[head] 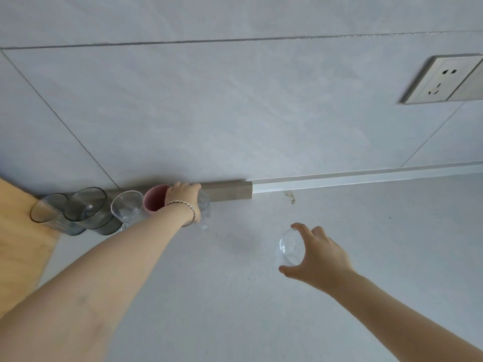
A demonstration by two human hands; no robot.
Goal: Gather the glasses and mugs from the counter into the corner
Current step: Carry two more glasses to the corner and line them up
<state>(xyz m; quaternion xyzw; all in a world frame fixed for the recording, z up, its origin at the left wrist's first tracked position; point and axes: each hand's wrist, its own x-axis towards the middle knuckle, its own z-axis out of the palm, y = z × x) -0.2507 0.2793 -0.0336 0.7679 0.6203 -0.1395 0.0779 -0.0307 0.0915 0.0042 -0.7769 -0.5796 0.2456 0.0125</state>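
Observation:
Along the back wall at the left corner stand two smoky grey glasses (48, 209) (87, 205), a clear glass (126, 207) and a pink mug (154, 198). My left hand (184, 197) reaches over a clear glass (205, 209) just right of the pink mug and grips it from above; the hand hides most of it. Out on the counter stands another small clear glass (290, 248). My right hand (320, 253) curls around it, thumb below and fingers at its rim.
The pale grey counter (235, 296) meets a tiled wall with a grey skirting strip (227, 190). A wooden board (18, 239) lies at the left edge. A wall socket (441, 81) sits high at the right.

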